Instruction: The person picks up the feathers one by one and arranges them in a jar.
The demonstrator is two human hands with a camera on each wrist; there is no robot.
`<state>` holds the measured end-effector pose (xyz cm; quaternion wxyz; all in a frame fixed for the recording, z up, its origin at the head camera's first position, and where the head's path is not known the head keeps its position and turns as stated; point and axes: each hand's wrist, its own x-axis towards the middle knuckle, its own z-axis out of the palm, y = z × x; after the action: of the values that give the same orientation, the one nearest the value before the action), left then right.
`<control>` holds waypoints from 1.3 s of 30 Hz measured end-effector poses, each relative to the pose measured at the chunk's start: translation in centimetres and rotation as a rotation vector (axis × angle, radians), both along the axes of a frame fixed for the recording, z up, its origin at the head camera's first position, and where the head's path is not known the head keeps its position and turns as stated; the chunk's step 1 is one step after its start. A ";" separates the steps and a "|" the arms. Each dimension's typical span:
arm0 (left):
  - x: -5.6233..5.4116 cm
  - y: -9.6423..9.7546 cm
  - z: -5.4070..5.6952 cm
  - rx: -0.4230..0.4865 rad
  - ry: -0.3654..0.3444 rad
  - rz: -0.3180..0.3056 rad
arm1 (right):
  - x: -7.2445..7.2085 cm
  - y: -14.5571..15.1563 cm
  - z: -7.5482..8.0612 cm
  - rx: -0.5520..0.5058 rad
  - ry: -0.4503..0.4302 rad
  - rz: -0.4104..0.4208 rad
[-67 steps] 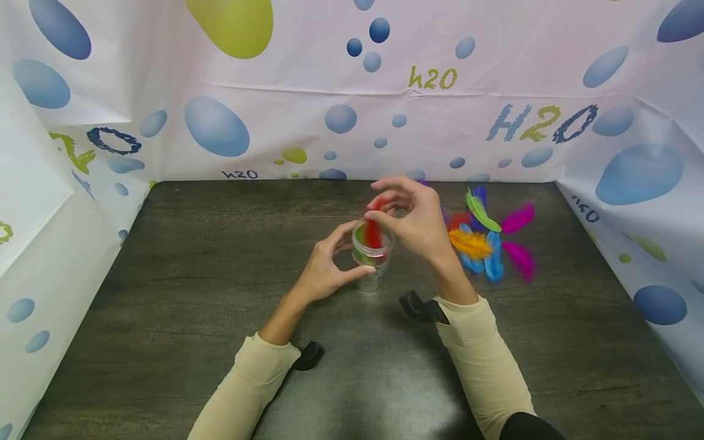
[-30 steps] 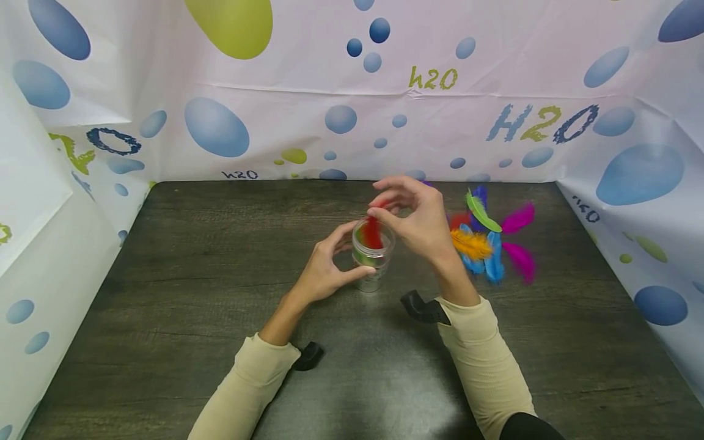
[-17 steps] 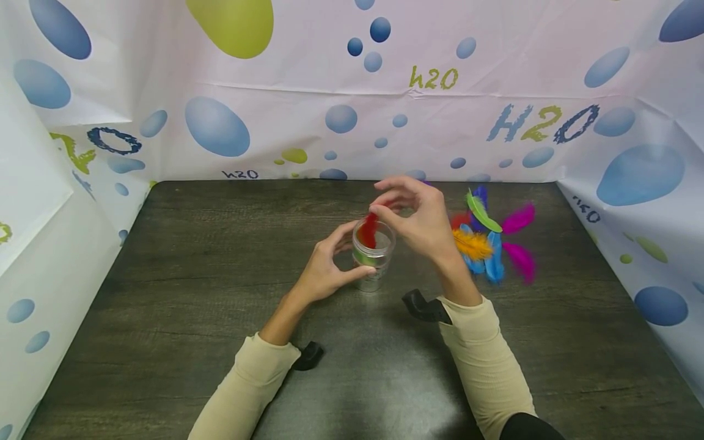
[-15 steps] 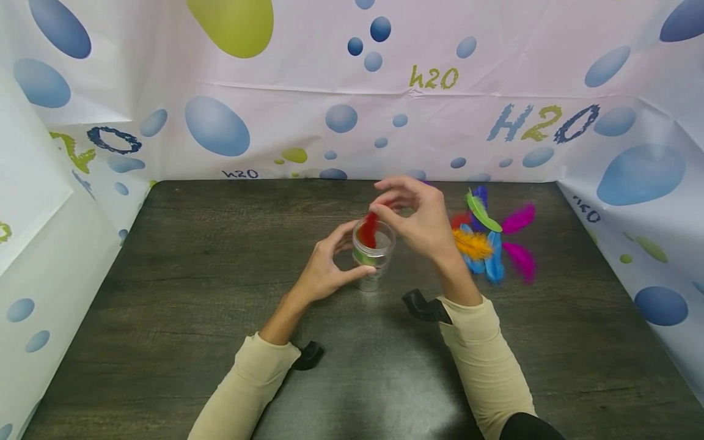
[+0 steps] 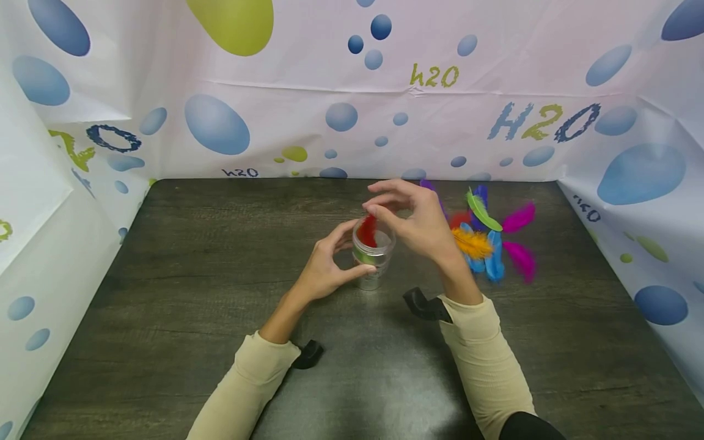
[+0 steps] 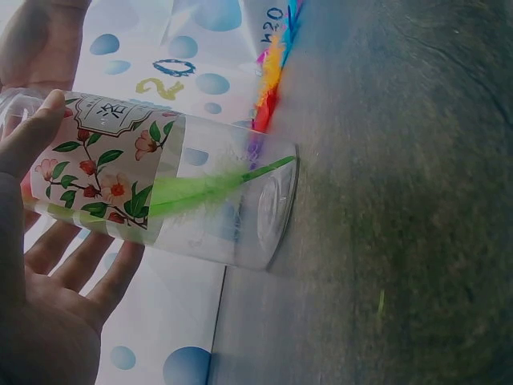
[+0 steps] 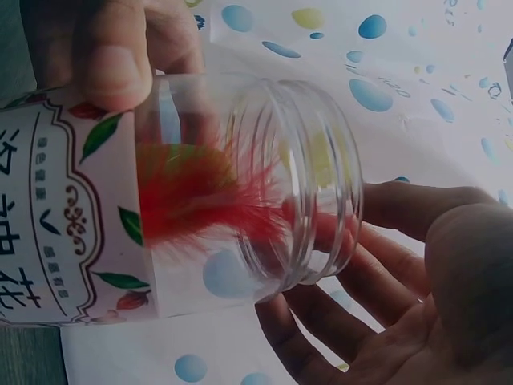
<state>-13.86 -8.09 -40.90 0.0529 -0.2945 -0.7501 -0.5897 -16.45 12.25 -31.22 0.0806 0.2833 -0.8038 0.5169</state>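
Note:
My left hand (image 5: 326,269) holds a clear plastic jar (image 5: 371,280) upright on the table, thumb on the near side and fingers round the far side. The jar's open mouth faces up, and its floral label (image 6: 104,164) shows in the left wrist view. A green feather (image 6: 200,191) stands inside, its quill near the bottom. My right hand (image 5: 420,220) is over the mouth, with thumb and fingertips at the upper end of a red feather (image 7: 212,200), which it seems to pinch. Most of that red feather is within the jar.
Right of the jar lies a loose pile of feathers: orange (image 5: 472,243), light blue (image 5: 494,260), magenta (image 5: 519,217), green (image 5: 484,211) and others. The dark wood table (image 5: 220,256) is enclosed by a white bubble-print sheet (image 5: 308,61) at the back and sides.
The red feather has gone a little deeper and shifted left inside the jar. My right hand's fingertips have moved slightly left over the mouth; my left hand keeps its hold.

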 end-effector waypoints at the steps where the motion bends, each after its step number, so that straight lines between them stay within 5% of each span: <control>1: 0.0 0.0 0.0 0.001 0.002 0.000 | 0.0 0.0 0.0 -0.003 -0.001 0.000; 9: 0.0 0.1 0.1 0.006 0.017 -0.002 | -0.2 0.3 0.0 -0.051 0.030 0.026; 25: 0.0 0.1 0.1 0.014 0.013 -0.001 | -0.9 2.4 -0.1 -0.084 0.091 -0.075; 39: 0.0 0.1 0.0 0.013 0.005 0.001 | -1.9 5.1 -1.4 0.099 0.149 -0.211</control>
<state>-13.84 -8.00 -40.86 0.0568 -0.2951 -0.7464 -0.5937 -18.35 17.34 -32.64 0.1797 0.2383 -0.8455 0.4428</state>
